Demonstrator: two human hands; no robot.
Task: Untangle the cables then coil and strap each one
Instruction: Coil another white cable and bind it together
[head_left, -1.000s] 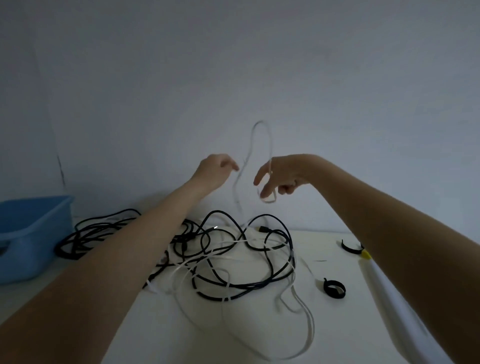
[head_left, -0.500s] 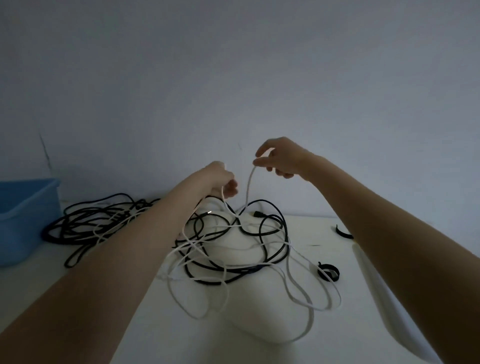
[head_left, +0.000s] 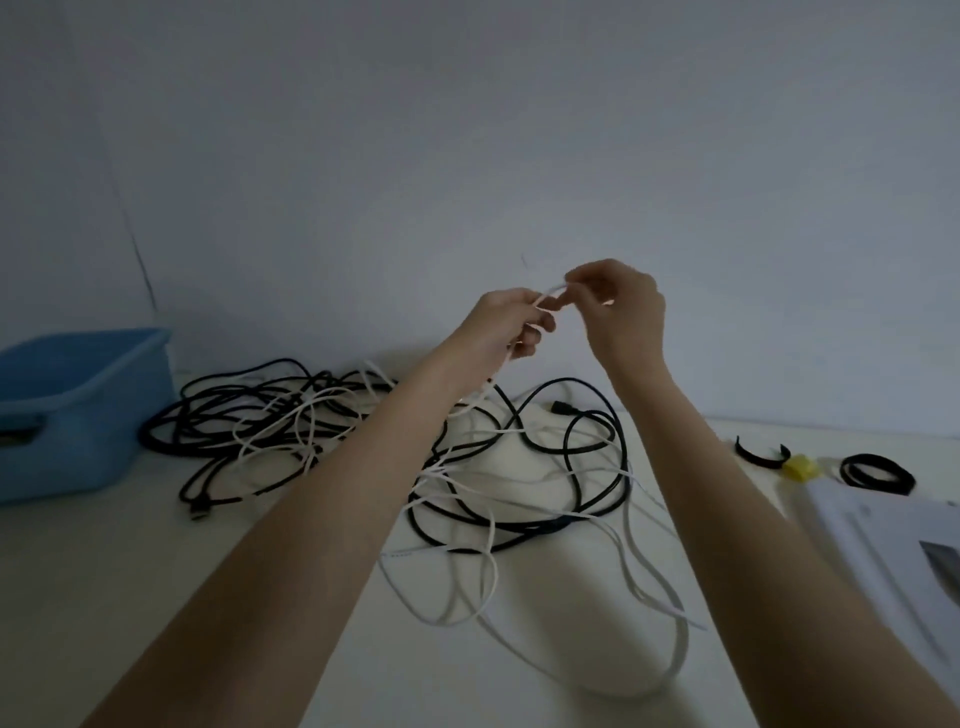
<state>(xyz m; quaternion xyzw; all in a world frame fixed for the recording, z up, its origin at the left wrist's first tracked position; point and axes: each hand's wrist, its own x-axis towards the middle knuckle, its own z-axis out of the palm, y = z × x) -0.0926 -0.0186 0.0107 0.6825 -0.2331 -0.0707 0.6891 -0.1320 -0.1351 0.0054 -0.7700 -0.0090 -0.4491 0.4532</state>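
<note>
To your left a blue plastic bin (head_left: 78, 405) sits at the table's edge, just beside a heap of black cables (head_left: 249, 415). To your right lie an open black strap (head_left: 759, 454), a small yellow piece (head_left: 800, 465) touching its end, a closed black strap loop (head_left: 878, 473), and a white flat object (head_left: 893, 561) at the near right corner. Your forearms cross over the tangle and hide part of it.

The white cable (head_left: 631, 561) is thin, looping loosely through a black cable (head_left: 576, 467) in the middle of the table. One strand rises to your hands. Your left hand (head_left: 506, 327) curls around that strand, and your right hand (head_left: 621, 312) pinches its end just above, fingertips almost touching the left.

The table (head_left: 156, 597) is white; a plain pale wall (head_left: 467, 130) stands behind, in dim light.
</note>
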